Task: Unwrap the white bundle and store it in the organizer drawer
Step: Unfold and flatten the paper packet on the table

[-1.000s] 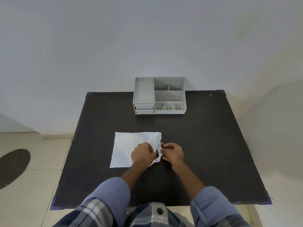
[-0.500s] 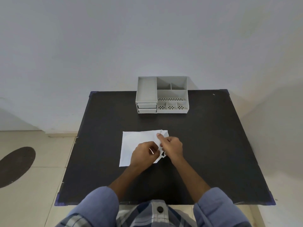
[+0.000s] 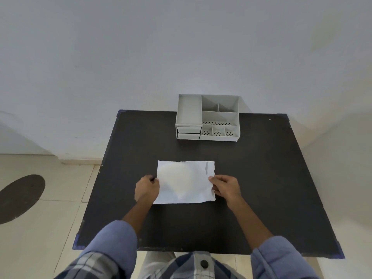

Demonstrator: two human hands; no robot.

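Note:
A white sheet (image 3: 184, 182) lies spread out flat in the middle of the black table (image 3: 261, 178), with a crease near its right edge. My left hand (image 3: 147, 188) pinches the sheet's left edge. My right hand (image 3: 225, 187) pinches its right edge. Whatever the sheet wrapped is not visible. The grey organizer (image 3: 208, 117) stands at the table's far edge, with two shut drawers (image 3: 188, 132) stacked at its lower left and open compartments on its right.
A white wall rises right behind the table. Tiled floor with a dark round patch (image 3: 19, 197) lies to the left. My blue sleeves and plaid shirt fill the bottom of the view.
The folded right part of the sheet has been opened out. My hands have moved apart, from the middle right of the sheet to its left and right edges.

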